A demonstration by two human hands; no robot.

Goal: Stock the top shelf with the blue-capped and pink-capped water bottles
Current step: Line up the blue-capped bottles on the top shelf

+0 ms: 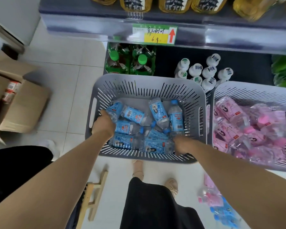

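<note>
Shelving (238,35) carrying a green and yellow price tag (154,34) rises on the far side of 2 slatted grey baskets set on the tiled floor, as a person bends over them to stock water; the top shelf itself is out of view, somewhere above. The nearer basket (147,85), directly ahead of the person, holds a loose heap of blue-capped bottles (134,115) lying at every angle, while the second basket (254,90), just beside it on the right, is filled with pink-capped bottles (229,111) that neither arm reaches. Both arms go into the blue heap. The left grip (104,123), at the basket's left wall, has its fingers curled over a slantwise bottle (113,108) that lies just beyond the knuckles. The right grip (180,144) sits at the near right corner, touching the base end of a long bottle (175,118) whose axis runs straight away from the person, cap toward the shelving; blur hides whether those fingers grasp it. The lift will likely be up and forward, and with its cap already pointing that way, the right-side bottle looks the easier to raise.
</note>
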